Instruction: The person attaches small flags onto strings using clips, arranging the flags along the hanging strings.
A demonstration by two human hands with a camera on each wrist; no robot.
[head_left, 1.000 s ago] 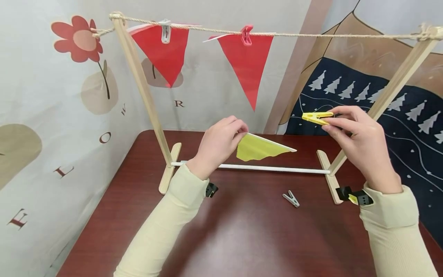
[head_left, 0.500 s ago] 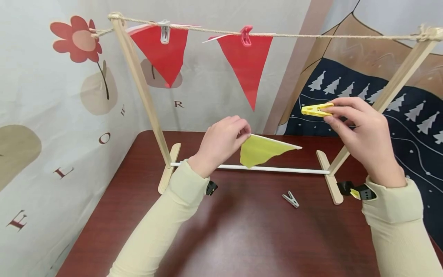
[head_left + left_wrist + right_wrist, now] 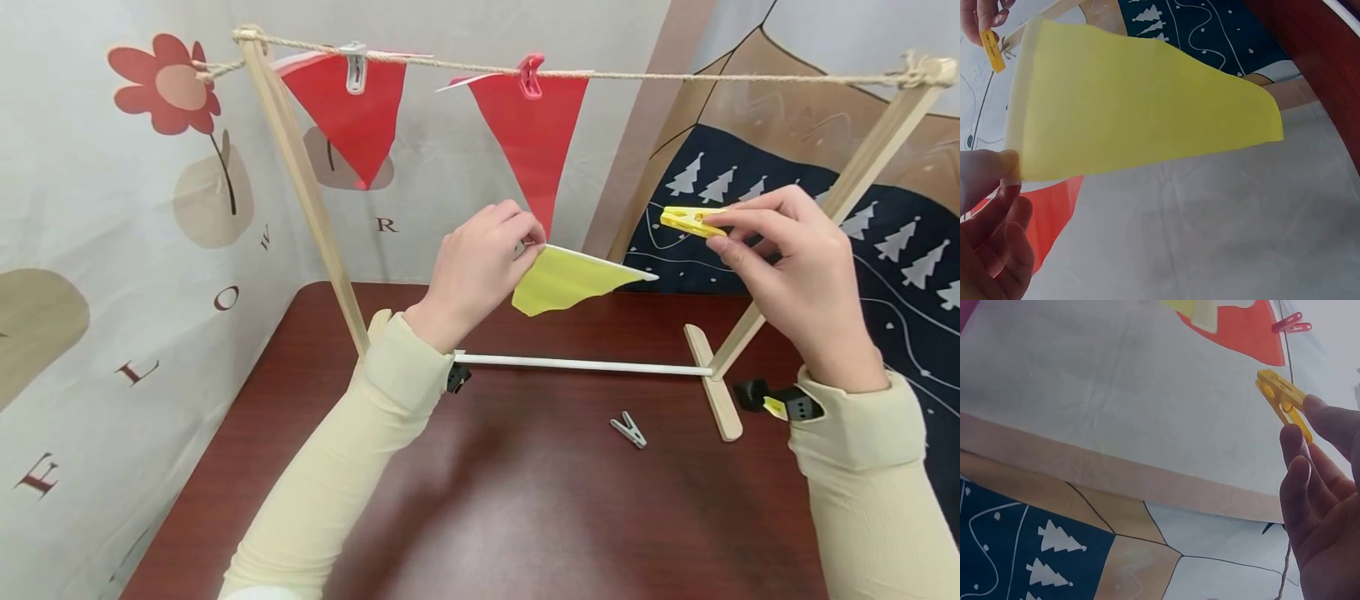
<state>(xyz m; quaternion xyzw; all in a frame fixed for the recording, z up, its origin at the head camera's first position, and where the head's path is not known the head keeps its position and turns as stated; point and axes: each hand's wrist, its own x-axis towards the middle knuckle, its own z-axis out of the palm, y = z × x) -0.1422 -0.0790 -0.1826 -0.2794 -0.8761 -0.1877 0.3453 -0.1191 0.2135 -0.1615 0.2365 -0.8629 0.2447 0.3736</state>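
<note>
My left hand pinches one top corner of a yellow triangular pennant by its white edge, and the cloth hangs to the right, below the rope. The left wrist view shows thumb and fingers on that corner of the pennant. My right hand holds a yellow clothespin by its handles between thumb and fingers, its nose pointing left. In the right wrist view the clothespin stands in the air, apart from the rope. Two red pennants hang from the rope on the left and centre.
A white clothespin and a pink clothespin clamp the red pennants. Wooden posts carry the rope, with a white rod low between them. A grey clothespin lies on the brown table.
Both hands have risen toward the rope, the left carrying the yellow pennant and the right the yellow clothespin. The hanging red pennants and the clothespin on the table stay where they were.
</note>
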